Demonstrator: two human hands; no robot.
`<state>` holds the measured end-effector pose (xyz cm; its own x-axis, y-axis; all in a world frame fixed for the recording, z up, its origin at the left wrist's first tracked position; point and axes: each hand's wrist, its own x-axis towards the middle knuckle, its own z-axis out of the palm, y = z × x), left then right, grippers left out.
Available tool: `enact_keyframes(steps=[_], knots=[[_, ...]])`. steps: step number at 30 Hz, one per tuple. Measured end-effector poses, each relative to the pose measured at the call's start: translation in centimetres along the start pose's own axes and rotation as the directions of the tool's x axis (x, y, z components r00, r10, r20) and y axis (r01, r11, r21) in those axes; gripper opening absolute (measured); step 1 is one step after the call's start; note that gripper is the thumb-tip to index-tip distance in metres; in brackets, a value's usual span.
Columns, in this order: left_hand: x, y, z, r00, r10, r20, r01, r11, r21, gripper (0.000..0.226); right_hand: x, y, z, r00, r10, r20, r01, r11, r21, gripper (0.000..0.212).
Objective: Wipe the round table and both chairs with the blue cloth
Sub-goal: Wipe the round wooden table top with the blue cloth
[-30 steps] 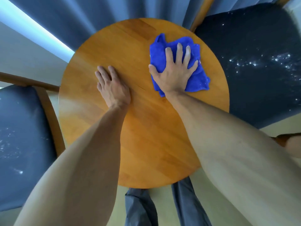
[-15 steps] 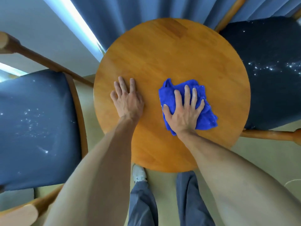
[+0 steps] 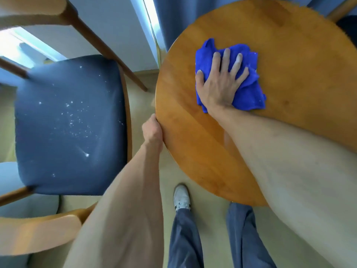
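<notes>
The left hand (image 3: 152,130) is sitting at the left rim of the round table (image 3: 193,144); only its back is showing, the fingers are going out of sight under or round the edge, so whether it is gripping the rim or just resting against it I cannot tell. The right hand (image 3: 221,82) is lying flat with fingers spread and straight, pressing the crumpled blue cloth (image 3: 249,93) onto the tabletop toward its left side. The palm is hiding the middle of the cloth, and the right forearm is covering the near right part of the table. The table's far and right edges are running out of frame. The left chair (image 3: 67,122), its dark seat speckled with white crumbs, is standing just beside the table with a narrow strip of floor (image 3: 141,105) between them; its wooden frame is being cut off at the left. Only a dark sliver of the second chair (image 3: 347,26) is peeking in at the upper right corner. A white shoe (image 3: 181,197) and grey trouser legs are showing below the near rim
</notes>
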<state>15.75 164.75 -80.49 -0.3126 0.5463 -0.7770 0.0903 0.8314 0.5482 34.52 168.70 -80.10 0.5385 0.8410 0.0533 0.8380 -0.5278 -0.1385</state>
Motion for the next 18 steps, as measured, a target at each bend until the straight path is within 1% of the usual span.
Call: enact_keyframes(steps=[2,5,7,10,12,14,16,17,18], knots=[[-0.4,-0.8,0.6,0.999,-0.038,0.027,0.041,0.99,-0.133,0.025,-0.3,-1.3,0.2,0.997,-0.073,0.0,0.073,0.997,0.01,0.063],[-0.2,-0.7,0.5,0.998,-0.035,0.043,0.041,0.985,-0.166,0.022,-0.8,-3.1,0.2,0.983,-0.182,0.022,0.182,0.983,0.018,0.059],[0.0,-0.6,0.2,0.996,-0.04,0.074,0.052,0.984,-0.173,0.015,-1.2,-4.6,0.2,0.969,-0.245,0.041,0.244,0.97,0.016,0.057],[-0.2,-1.3,-0.2,0.988,-0.071,0.138,0.103,0.964,-0.244,0.018,-1.9,-7.5,0.2,0.93,-0.361,0.066,0.359,0.932,0.041,0.053],[-0.6,-2.1,-0.4,0.98,-0.121,0.158,0.164,0.942,-0.293,0.017,-2.7,-8.8,0.2,0.882,-0.465,0.076,0.462,0.885,0.062,0.051],[-0.7,-3.1,-1.3,0.972,-0.181,0.15,0.224,0.907,-0.356,0.028,-3.9,-9.2,0.2,0.81,-0.583,0.071,0.577,0.812,0.088,0.048],[-0.7,-4.0,-2.1,0.97,-0.222,0.099,0.243,0.878,-0.411,0.028,-5.8,-8.8,0.2,0.733,-0.678,0.052,0.673,0.734,0.092,0.044],[-0.7,-4.5,-2.6,0.97,-0.232,0.072,0.241,0.881,-0.407,0.027,-7.0,-8.5,0.2,0.707,-0.706,0.044,0.701,0.707,0.093,0.042],[-0.8,-4.8,-3.0,0.971,-0.235,0.049,0.235,0.888,-0.396,0.025,-8.1,-8.2,0.0,0.695,-0.718,0.04,0.712,0.695,0.1,0.041]])
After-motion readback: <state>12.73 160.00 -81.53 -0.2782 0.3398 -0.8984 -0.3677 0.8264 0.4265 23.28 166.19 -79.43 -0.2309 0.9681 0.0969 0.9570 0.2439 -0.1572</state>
